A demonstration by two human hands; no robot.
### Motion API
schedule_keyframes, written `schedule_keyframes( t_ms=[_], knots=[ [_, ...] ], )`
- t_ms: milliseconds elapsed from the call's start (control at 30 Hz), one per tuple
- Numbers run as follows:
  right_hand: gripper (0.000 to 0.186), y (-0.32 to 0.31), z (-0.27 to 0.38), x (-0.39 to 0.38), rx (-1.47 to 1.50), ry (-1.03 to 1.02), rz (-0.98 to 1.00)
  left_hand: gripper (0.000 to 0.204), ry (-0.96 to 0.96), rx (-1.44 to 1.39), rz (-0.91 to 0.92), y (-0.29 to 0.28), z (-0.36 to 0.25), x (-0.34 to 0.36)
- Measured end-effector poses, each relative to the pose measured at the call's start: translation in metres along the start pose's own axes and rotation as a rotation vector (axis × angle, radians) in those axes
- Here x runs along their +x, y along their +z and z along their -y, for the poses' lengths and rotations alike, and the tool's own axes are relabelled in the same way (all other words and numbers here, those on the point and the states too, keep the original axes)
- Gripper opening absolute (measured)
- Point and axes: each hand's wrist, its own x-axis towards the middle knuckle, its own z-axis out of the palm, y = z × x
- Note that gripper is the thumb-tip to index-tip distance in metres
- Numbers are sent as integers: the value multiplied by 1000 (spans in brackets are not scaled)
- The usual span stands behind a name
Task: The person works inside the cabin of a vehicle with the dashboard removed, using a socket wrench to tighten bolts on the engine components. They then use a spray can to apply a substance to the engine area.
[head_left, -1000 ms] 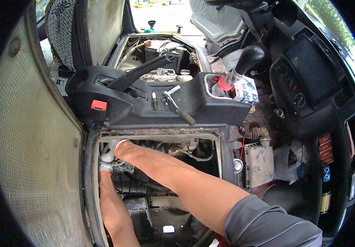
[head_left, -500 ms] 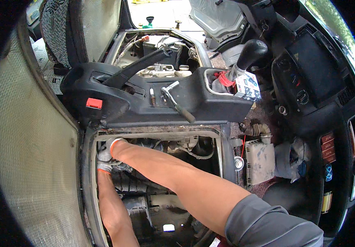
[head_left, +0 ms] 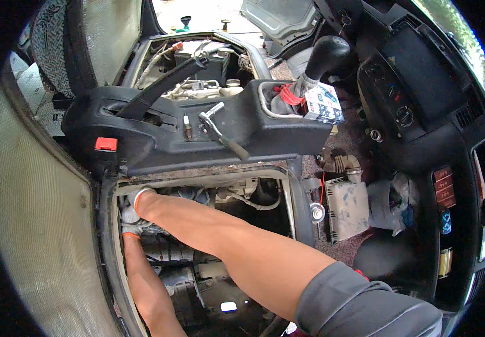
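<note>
Both my hands wear pale grey knit gloves with orange cuffs, and they reach deep into the far left corner of an open engine bay (head_left: 295, 216). My right hand (head_left: 134, 203) lies just beyond my left hand (head_left: 131, 223), with the right forearm crossing the bay. Both are close together among dark engine parts (head_left: 166, 253); their fingers are hidden, so what they touch does not show. On the black centre console (head_left: 158, 140) beyond lie a ratchet wrench (head_left: 222, 132) and a spark plug (head_left: 187, 129).
A raised silver-lined panel (head_left: 40, 213) stands at left. The handbrake lever (head_left: 161, 90) and gear lever (head_left: 329, 53) rise from the console. A small printed box (head_left: 324, 104) sits near the gear lever. An air filter housing (head_left: 348, 210) lies right of the bay; a second open bay (head_left: 197, 87) is beyond.
The whole scene has shifted left and slightly up in the picture as my head moved. My hands stay in the same corner of the bay, with little visible movement.
</note>
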Motion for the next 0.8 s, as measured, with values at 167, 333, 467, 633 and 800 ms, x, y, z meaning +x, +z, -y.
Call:
schedule_keyframes(
  t_ms=[167,333,467,633,800],
  knots=[
    [40,11,22,17,-34,-69,-1,42,0,1,-37,-25,13,-4],
    [41,29,-25,30,86,16,-52,42,28,-40,60,16,6,12],
    [41,27,13,26,66,-29,-21,43,12,-19,18,-17,19,5],
    [41,20,12,18,66,-14,-28,43,10,-31,37,-14,22,9],
    [41,19,14,18,68,-5,-27,44,15,-34,47,-17,24,15]
  ],
)
